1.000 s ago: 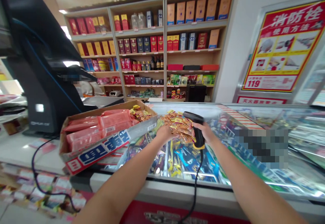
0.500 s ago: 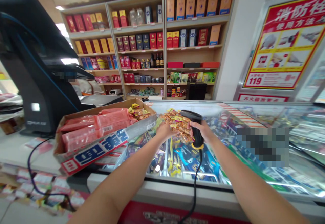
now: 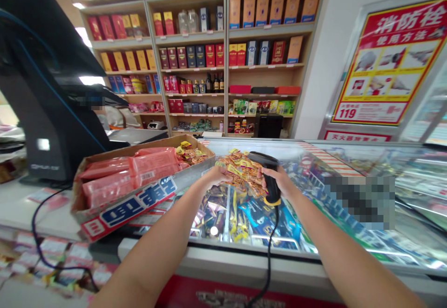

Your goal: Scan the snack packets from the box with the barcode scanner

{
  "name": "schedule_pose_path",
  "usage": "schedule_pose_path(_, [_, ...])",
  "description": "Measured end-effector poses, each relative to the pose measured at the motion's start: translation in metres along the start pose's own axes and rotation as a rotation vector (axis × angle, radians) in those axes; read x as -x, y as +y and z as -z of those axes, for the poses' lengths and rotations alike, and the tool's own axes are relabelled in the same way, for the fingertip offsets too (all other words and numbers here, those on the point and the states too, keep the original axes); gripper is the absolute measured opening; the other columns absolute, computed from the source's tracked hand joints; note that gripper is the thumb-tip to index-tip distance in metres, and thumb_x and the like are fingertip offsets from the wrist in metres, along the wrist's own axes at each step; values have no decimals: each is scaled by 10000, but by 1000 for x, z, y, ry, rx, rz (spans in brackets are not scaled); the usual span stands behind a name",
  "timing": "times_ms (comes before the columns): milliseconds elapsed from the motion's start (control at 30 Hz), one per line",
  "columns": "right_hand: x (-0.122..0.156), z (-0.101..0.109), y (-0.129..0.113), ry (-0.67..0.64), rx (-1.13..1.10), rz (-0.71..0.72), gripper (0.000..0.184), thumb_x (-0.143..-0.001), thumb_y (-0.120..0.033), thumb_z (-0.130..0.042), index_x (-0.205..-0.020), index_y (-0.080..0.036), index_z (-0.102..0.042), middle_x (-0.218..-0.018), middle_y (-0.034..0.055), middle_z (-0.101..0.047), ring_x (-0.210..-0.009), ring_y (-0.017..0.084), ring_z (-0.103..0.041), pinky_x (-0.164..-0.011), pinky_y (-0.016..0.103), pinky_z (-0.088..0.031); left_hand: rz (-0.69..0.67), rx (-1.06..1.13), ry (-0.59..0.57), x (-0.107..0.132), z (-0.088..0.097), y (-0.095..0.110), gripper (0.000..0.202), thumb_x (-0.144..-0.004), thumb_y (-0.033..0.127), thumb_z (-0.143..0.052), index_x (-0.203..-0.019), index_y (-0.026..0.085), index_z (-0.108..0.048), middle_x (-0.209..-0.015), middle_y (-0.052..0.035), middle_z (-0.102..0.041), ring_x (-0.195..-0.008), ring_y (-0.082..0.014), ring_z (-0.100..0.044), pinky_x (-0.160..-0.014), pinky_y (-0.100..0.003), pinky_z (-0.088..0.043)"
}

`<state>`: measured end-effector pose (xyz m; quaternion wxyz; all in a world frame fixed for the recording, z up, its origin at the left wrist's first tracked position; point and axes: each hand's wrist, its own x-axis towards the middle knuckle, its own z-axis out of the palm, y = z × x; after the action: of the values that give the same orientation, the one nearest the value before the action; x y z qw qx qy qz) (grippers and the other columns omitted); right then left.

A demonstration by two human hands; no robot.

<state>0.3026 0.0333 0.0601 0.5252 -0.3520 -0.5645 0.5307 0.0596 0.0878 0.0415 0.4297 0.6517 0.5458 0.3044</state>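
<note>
"Holding what, over there?"

"The left hand [image 3: 217, 176] is pinching snack packets [image 3: 240, 173] at their near edge."

"And the right hand [image 3: 279, 182]?"

"It's gripping a scanner [image 3: 264, 159] closed, with the packets sitting between both hands, above the freezer [image 3: 223, 251]."

Carton wall [image 3: 195, 176] just beside left hand [image 3: 217, 176]
</note>
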Motion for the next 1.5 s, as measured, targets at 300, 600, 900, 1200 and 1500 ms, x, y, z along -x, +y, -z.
schedule_pose_path(300, [5, -3, -3, -139, 27, -92, 284, -650, -391, -742, -776, -167, -623, -644, 15, -655, -387, 114, -551, -388, 251, -463, -320, 203, 538, -17, 8, -1, 217, -724, 331, -616, -603, 170, -537, -519, 52, -460, -521, -92, -422, -549, -206, -321])
schedule_pose_path(600, [0, -4, 0, -163, 153, -84, 271, -631, -405, -737, -662, -171, -604, -524, 3, -609, -361, 132, -544, -362, 260, -447, -383, 65, 709, -6, 3, 5, 154, -793, 254, -552, -664, 173, -574, -619, 6, -581, -639, -133, -540, -640, -224, -380])
schedule_pose_path(900, [4, -7, -5, -148, 157, -97, 277, -626, -397, -735, -638, -167, -580, -492, -9, -583, -353, 125, -533, -353, 246, -422, -365, -8, 734, 2, 2, 12, 150, -803, 232, -552, -673, 173, -596, -653, -11, -627, -674, -149, -585, -667, -237, -405])
schedule_pose_path(1200, [3, -6, -3, -132, 176, -111, 293, -621, -417, -734, -627, -158, -597, -488, -2, -589, -352, 129, -540, -367, 250, -434, -386, -29, 767, 0, 3, 9, 152, -798, 235, -553, -671, 171, -606, -638, -4, -631, -658, -145, -589, -660, -238, -410])
schedule_pose_path(1500, [-6, -24, -10, -153, 86, -90, 274, -651, -405, -730, -685, -152, -631, -582, 29, -665, -358, 127, -546, -374, 263, -456, -349, 105, 876, 8, 19, 21, 176, -772, 272, -569, -648, 163, -629, -591, -7, -618, -609, -145, -585, -626, -244, -428])
